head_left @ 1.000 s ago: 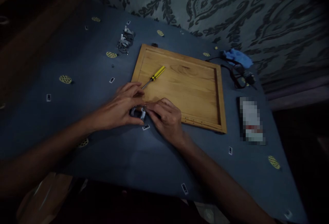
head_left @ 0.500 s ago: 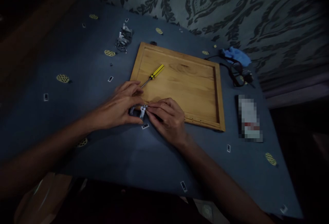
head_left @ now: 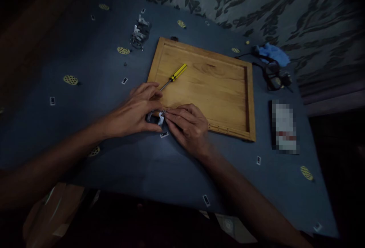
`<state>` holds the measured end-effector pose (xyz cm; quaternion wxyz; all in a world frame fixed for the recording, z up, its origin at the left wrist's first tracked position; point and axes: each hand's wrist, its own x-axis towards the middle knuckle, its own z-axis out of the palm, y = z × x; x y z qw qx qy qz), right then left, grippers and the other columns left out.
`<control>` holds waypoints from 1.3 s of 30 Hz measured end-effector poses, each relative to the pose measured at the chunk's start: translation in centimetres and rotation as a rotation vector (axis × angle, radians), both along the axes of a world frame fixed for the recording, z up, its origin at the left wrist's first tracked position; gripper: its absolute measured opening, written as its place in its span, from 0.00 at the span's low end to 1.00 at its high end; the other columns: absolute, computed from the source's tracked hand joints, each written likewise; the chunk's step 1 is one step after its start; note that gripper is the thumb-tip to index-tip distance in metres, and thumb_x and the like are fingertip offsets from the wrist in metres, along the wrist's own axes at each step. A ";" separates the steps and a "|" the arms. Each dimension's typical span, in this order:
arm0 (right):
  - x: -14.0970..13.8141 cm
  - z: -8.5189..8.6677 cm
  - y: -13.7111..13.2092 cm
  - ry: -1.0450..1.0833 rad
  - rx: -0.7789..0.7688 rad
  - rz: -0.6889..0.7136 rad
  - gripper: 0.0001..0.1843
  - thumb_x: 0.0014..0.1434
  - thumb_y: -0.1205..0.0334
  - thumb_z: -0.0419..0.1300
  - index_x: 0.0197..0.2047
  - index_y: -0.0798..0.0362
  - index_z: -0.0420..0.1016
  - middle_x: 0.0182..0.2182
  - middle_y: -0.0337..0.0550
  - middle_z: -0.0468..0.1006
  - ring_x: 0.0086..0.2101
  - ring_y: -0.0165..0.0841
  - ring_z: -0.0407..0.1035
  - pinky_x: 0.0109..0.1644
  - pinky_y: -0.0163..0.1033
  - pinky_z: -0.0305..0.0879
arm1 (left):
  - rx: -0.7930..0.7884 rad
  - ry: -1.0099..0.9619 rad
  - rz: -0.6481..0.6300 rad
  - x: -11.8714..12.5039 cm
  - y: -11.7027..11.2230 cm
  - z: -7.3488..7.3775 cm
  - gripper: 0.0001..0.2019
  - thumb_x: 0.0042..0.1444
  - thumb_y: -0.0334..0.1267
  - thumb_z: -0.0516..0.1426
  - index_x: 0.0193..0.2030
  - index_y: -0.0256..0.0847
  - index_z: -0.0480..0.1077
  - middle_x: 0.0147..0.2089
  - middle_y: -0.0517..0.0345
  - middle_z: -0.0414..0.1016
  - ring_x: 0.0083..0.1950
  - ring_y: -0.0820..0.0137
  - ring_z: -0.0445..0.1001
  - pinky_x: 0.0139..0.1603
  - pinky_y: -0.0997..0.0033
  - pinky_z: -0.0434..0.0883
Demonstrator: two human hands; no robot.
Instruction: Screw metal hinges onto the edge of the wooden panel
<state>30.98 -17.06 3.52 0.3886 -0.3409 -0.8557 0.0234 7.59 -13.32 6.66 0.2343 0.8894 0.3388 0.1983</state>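
Note:
A shiny metal cabinet hinge [head_left: 161,118] lies at the near left edge of a framed wooden panel [head_left: 250,103]. Around it curve the thumb and fingers of my left hand [head_left: 139,109], holding it against the edge. My right hand [head_left: 189,126] has its thumb and fingertips pinched together at the hinge's right side; whatever is between them is too small to make out. Just beyond my left fingers, a yellow-and-black screwdriver [head_left: 179,72] rests on the panel, its shaft tip hidden behind them.
A pile of metal hinges [head_left: 140,31] lies at the back left, with a small dark piece [head_left: 124,64] nearer. To the right are dark-framed glasses [head_left: 272,75], a blue cloth [head_left: 274,53] and a blurred-out box [head_left: 284,126]. A patterned wall [head_left: 236,8] rises behind the blue tablecloth [head_left: 137,172].
The view has shifted slightly, so the table things appear a little higher and further right. Both hands stay at the hinge in nearly the same pose.

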 end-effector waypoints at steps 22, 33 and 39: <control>0.2 -0.2 0.1 -0.015 -0.044 0.048 0.13 0.70 0.68 0.64 0.53 0.46 0.85 0.47 0.44 0.88 0.45 0.41 0.79 0.47 0.49 0.75 | -0.014 0.012 0.001 0.0 0.1 0.1 0.22 0.54 0.52 0.73 0.49 0.41 0.80 0.64 0.44 0.73 0.76 0.42 0.59 0.75 0.35 0.61; 0.3 0.9 0.3 -0.130 0.047 0.038 0.08 0.73 0.65 0.62 0.45 0.49 0.84 0.43 0.42 0.89 0.45 0.38 0.79 0.47 0.47 0.72 | -0.001 0.007 0.015 0.1 0.0 0.0 0.21 0.53 0.52 0.73 0.47 0.41 0.80 0.63 0.44 0.73 0.76 0.40 0.59 0.74 0.35 0.63; 0.4 0.9 0.3 -0.133 -0.008 0.046 0.09 0.72 0.66 0.62 0.48 0.46 0.85 0.46 0.41 0.89 0.48 0.40 0.79 0.50 0.50 0.71 | 0.006 0.029 0.016 -0.1 0.0 0.2 0.25 0.53 0.57 0.72 0.50 0.42 0.78 0.63 0.43 0.73 0.76 0.40 0.58 0.74 0.34 0.61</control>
